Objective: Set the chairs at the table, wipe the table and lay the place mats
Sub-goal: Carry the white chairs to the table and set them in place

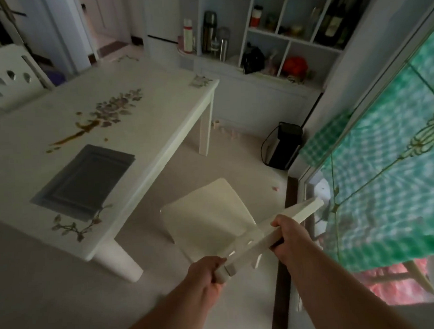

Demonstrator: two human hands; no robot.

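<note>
A white chair (208,212) stands on the floor to the right of the white table (159,112), its seat apart from the table's long edge. My left hand (206,274) grips the near end of the chair's top rail. Farther along the same rail, my right hand (286,236) is closed around it. On the table lie a stack of grey place mats (85,180) and a brown spill (77,133) beside a painted flower pattern. A second white chair (8,79) stands at the table's far left side.
A white shelf unit (267,37) with flasks, bottles and a red object stands behind the table. A black appliance (282,146) with a cord sits on the floor by the wall. A glass door with a green checked curtain (384,157) fills the right side.
</note>
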